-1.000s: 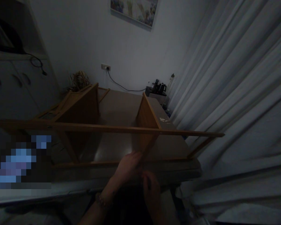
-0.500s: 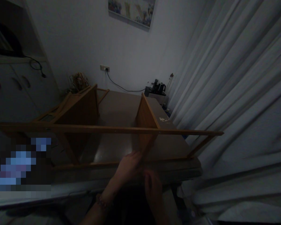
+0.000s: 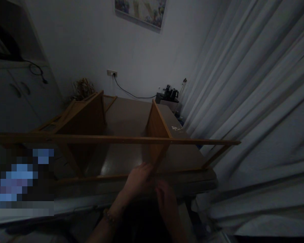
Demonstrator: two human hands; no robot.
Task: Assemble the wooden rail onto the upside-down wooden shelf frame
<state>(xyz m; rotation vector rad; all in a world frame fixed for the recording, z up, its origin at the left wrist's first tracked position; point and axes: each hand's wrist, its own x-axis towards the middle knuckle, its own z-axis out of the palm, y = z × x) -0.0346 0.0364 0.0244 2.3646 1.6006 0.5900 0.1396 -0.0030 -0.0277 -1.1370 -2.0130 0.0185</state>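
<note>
A wooden shelf unit lies on its side on a table, its long rails running left to right in front of me. At the lower rail, where the right-hand shelf board joins it, my left hand is closed around the wood; its fingertips are partly hidden. Just right of and below that joint is my right hand, with thumb and fingers curled together. Dim light hides whatever is between those fingers.
The brown tabletop extends under the frame towards the wall. A black kettle stands on a small cabinet behind. White curtains hang close on the right. White cupboards stand at left, beside a blurred, pixelated patch.
The view has shifted slightly, so the scene sits a little further left. Both hands stay at the same joint, with hardly any movement.
</note>
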